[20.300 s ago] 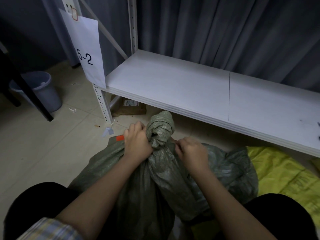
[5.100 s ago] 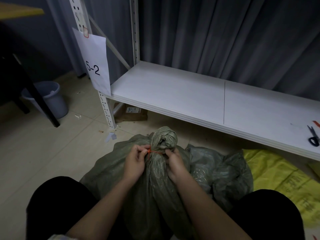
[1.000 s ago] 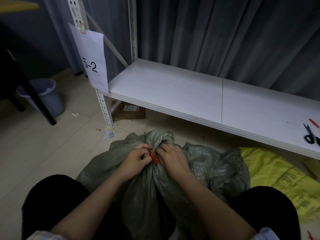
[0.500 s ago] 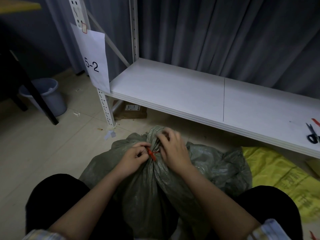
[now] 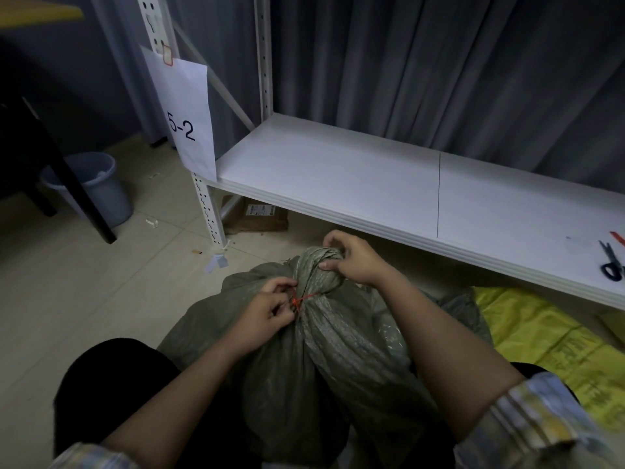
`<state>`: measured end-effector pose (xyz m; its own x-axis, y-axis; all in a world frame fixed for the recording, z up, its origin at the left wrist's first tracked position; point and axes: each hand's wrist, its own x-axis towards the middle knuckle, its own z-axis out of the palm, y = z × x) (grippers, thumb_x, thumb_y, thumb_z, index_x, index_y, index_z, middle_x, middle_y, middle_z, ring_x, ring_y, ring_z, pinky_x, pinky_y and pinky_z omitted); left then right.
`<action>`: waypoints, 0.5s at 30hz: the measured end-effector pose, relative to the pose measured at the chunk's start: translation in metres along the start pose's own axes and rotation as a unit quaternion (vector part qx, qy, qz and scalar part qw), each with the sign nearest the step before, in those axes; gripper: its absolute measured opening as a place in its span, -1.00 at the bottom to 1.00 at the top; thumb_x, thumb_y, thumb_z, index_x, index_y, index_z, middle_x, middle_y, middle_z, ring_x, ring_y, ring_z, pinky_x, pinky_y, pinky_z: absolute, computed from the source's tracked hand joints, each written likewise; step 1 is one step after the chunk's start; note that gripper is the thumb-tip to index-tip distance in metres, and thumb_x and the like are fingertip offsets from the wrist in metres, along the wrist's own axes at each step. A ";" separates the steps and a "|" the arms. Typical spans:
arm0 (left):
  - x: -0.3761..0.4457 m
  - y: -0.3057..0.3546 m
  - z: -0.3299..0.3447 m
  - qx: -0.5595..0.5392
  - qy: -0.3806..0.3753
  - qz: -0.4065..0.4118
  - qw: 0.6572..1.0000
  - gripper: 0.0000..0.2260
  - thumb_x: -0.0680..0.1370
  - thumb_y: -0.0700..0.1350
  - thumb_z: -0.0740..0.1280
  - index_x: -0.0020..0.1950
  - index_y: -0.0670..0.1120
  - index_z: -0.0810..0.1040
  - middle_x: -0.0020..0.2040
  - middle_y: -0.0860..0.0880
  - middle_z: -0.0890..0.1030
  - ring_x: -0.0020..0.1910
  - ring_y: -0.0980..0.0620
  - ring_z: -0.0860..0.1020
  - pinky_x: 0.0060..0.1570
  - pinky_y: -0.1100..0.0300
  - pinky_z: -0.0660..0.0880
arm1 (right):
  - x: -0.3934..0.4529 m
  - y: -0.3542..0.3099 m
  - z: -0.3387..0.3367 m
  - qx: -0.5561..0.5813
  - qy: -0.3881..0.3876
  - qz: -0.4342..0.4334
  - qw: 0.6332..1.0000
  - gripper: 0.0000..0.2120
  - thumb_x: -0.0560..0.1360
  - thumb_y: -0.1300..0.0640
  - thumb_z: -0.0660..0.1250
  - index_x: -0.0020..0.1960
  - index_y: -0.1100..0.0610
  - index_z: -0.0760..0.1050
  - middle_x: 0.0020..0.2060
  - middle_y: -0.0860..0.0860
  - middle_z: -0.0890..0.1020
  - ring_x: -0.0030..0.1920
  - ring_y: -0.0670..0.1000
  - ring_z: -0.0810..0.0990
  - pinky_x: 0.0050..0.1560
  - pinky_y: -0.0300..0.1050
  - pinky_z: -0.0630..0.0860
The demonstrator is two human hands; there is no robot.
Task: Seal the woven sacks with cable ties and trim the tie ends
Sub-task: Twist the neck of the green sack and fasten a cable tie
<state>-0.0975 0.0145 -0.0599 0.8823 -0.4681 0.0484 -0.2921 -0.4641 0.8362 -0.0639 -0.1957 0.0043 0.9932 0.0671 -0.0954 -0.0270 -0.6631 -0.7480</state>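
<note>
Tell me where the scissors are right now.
In the head view the scissors lie at the far right edge of the white shelf, beside a red strip, up and right of the right hand gripping the green sack.

A white metal shelf (image 5: pixel 338 177) stands before grey curtains (image 5: pixel 422 69). A paper sheet marked "5-2" (image 5: pixel 186 120) hangs from the shelf's front left upright (image 5: pixel 159 35). On the tiled floor (image 5: pixel 67 282), a grey bucket (image 5: pixel 98 187) sits to the left of the shelf, behind a black furniture leg (image 5: pixel 77 194). A brown cardboard parcel (image 5: pixel 257 214) lies under the shelf's left end. Small white scraps (image 5: pixel 216 262) lie near the upright's foot.
</note>
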 end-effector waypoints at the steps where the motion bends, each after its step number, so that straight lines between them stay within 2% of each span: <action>1: -0.001 -0.001 0.000 0.001 -0.005 -0.002 1.000 -0.68 0.47 -0.36 0.32 -0.41 -0.10 0.32 0.25 0.01 0.39 0.12 0.46 0.38 0.02 0.56 0.30 | 0.001 0.002 -0.002 0.023 -0.005 0.012 1.000 -0.72 0.36 0.18 0.52 -0.02 0.08 0.47 -0.19 0.09 0.52 -0.21 0.00 0.44 -0.19 -0.14 0.41; 3: 0.000 -0.002 -0.002 -0.009 0.000 -0.014 1.000 -0.72 0.49 -0.34 0.31 -0.38 -0.14 0.36 0.30 0.03 0.37 0.19 0.46 0.34 0.10 0.56 0.28 | -0.004 0.001 -0.001 0.094 0.028 0.021 0.995 -0.70 0.35 0.25 0.52 0.02 0.11 0.52 -0.14 0.10 0.57 -0.14 0.02 0.51 -0.13 -0.14 0.50; 6: 0.000 -0.003 -0.005 -0.036 0.018 -0.047 0.998 -0.75 0.50 -0.34 0.29 -0.36 -0.18 0.38 0.29 0.03 0.41 0.32 0.22 0.33 0.08 0.59 0.23 | -0.024 0.000 0.007 0.214 0.067 0.039 0.974 -0.55 0.40 0.40 0.41 0.26 0.22 0.44 0.04 0.07 0.51 0.04 -0.03 0.50 -0.07 -0.38 0.48; 8: 0.000 -0.002 -0.007 -0.057 0.023 -0.059 0.996 -0.72 0.50 -0.36 0.28 -0.37 -0.16 0.35 0.28 0.00 0.44 0.35 0.14 0.34 0.12 0.50 0.26 | -0.032 0.014 0.016 0.282 0.042 0.093 0.954 -0.38 0.41 0.37 0.39 0.41 0.17 0.28 0.21 0.04 0.42 0.20 -0.01 0.44 0.13 -0.25 0.47; 10: -0.001 0.001 -0.007 -0.065 0.028 -0.069 0.995 -0.72 0.50 -0.37 0.27 -0.38 -0.16 0.33 0.30 -0.02 0.45 0.34 0.11 0.38 0.15 0.40 0.28 | -0.037 0.024 0.027 0.272 -0.002 0.154 0.950 -0.26 0.33 0.19 0.49 0.43 0.10 0.24 0.29 0.03 0.44 0.24 0.03 0.46 0.28 -0.02 0.43; 11: -0.001 0.003 -0.007 -0.066 0.028 -0.071 0.995 -0.72 0.50 -0.37 0.27 -0.37 -0.17 0.34 0.29 -0.03 0.46 0.33 0.11 0.38 0.12 0.45 0.28 | -0.039 0.026 0.034 0.282 -0.016 0.169 0.944 -0.29 0.31 0.15 0.52 0.39 0.10 0.30 0.27 0.04 0.50 0.20 0.03 0.52 0.28 0.02 0.44; 13: -0.003 0.009 -0.006 -0.068 0.018 -0.074 0.995 -0.75 0.50 -0.39 0.26 -0.36 -0.20 0.35 0.28 -0.01 0.44 0.27 0.19 0.39 0.02 0.62 0.26 | -0.038 0.024 0.045 0.336 0.017 0.178 0.925 -0.53 0.39 0.23 0.47 0.26 0.16 0.44 0.11 0.06 0.62 0.05 0.02 0.61 0.19 -0.02 0.52; 15: -0.004 0.013 -0.007 -0.071 0.004 -0.069 0.995 -0.79 0.49 -0.40 0.27 -0.33 -0.24 0.39 0.27 0.04 0.41 0.17 0.36 0.41 -0.03 0.67 0.24 | -0.033 0.018 0.053 0.371 0.069 0.179 0.909 -0.69 0.47 0.32 0.37 0.19 0.24 0.47 -0.08 0.01 0.65 -0.13 -0.01 0.62 -0.04 -0.13 0.55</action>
<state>-0.1018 0.0159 -0.0452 0.9138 -0.4002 -0.0686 -0.1129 -0.4128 0.9038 -0.1029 -0.1705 -0.0407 0.9094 -0.1811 -0.3744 -0.3688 0.0648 -0.9272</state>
